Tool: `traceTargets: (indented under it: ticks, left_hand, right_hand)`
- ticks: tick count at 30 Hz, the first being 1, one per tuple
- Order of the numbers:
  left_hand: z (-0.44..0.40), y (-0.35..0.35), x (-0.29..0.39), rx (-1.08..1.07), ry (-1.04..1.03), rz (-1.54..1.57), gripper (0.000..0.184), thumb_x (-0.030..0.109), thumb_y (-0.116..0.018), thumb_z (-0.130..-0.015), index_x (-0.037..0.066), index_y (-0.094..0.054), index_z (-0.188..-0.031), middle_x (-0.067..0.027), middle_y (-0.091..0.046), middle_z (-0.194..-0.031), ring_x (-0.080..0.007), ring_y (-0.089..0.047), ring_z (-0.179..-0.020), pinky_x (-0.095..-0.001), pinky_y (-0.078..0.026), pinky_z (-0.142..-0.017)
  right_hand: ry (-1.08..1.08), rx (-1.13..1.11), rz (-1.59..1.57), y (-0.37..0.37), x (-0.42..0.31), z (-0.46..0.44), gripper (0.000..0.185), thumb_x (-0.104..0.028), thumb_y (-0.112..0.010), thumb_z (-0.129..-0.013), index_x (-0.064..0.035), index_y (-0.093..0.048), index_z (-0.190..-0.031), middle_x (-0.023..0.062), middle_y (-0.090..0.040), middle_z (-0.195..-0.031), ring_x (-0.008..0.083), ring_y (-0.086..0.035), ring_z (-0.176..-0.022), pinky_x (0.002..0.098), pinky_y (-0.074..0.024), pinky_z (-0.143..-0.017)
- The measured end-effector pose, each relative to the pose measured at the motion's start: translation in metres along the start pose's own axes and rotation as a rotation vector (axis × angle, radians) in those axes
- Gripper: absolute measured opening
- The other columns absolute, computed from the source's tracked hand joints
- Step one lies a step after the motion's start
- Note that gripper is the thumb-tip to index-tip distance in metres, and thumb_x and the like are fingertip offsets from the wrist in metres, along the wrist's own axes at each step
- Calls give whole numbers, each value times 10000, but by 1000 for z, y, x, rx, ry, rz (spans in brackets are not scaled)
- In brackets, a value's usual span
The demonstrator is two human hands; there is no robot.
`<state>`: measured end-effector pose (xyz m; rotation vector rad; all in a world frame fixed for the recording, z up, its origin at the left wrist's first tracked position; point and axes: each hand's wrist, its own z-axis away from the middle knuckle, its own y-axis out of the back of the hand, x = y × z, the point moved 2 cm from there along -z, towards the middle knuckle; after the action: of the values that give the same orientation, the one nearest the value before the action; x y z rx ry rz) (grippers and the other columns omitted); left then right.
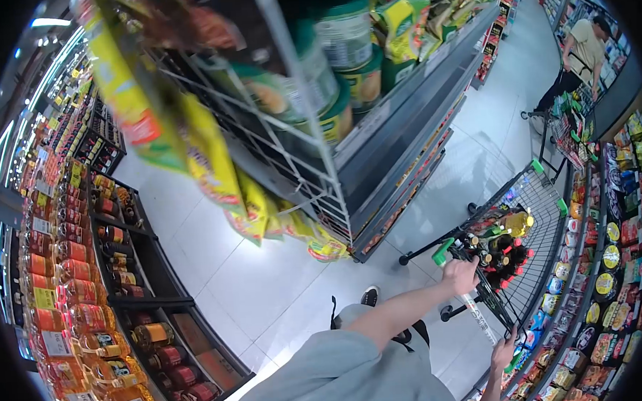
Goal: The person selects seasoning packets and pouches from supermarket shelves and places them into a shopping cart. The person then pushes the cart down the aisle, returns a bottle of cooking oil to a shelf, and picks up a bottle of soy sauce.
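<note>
My left hand (461, 276) is closed around the handle bar (480, 321) of a wire shopping cart (542, 196). Near the handle's other end, my right hand (504, 351) is also closed on it, its fingers partly hidden. Inside the cart lie several dark bottles with red caps (514, 256) and a bottle of yellow oil (518, 224). Green plastic caps mark the cart's corners and the handle ends.
A shelf end with green tubs (345, 36) and hanging yellow packets (214, 166) juts in close by. Oil bottles (87, 314) line the left. Packaged food shelves (594, 288) run along the right, beside the cart. Another person (584, 49) stands farther off by a second cart (567, 126).
</note>
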<state>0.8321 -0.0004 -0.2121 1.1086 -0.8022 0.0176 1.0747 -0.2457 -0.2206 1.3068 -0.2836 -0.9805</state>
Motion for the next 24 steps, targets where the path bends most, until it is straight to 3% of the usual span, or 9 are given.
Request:
traceTargets:
  ticks: [2, 7, 10, 12, 19, 24]
  left_hand:
    - [18, -2, -8, 32, 4, -5, 642, 374, -526, -877, 7, -393, -1386, -141, -695, -826, -316, -683, -789, -447, -521, -727]
    - [72, 8, -13, 40, 61, 18, 682, 371, -556, -860, -23, -395, -1392, -138, -695, -827, -311, -681, -788, -451, -518, -724]
    - [96, 4, -13, 44, 57, 1, 669, 359, -559, -858, -29, -405, -1381, -133, -695, -833, -309, -681, -819, -436, -517, -753]
    - [120, 13, -11, -1, 74, 1, 659, 341, -559, -853, -41, -420, -1372, -133, -692, -851, -292, -676, -856, -420, -512, -782]
    - [178, -4, -25, 51, 57, -39, 560, 375, -537, -866, 72, -458, -1331, -128, -702, -852, -333, -683, -841, -467, -515, -764]
    - [229, 10, -29, -23, 79, -45, 584, 334, -547, -842, 43, -482, -1345, -138, -688, -834, -324, -673, -816, -457, -523, -719]
  right_hand:
    - [163, 198, 71, -17, 16, 13, 654, -196, -453, -829, -188, -367, -1477, 204, -625, -683, 409, -604, -637, 508, -454, -656]
    - [82, 66, 157, -34, 38, 48, 715, -225, -442, -839, -235, -249, -1527, 250, -634, -721, 448, -615, -691, 537, -453, -710]
    - [101, -7, 160, -27, 26, 82, 701, -246, -390, -867, -195, -198, -1539, 287, -642, -781, 480, -608, -745, 534, -457, -752]
    - [139, 1, 161, -31, 32, 98, 704, -236, -392, -873, -196, -181, -1543, 272, -643, -777, 466, -613, -726, 530, -461, -735]
    - [94, -2, 175, -45, 42, 165, 720, -221, -413, -869, -186, -170, -1545, 280, -646, -780, 444, -631, -708, 538, -473, -721]
    - [58, 10, 193, -61, 50, 213, 757, -224, -441, -846, -185, -156, -1547, 238, -661, -794, 418, -634, -723, 519, -467, -704]
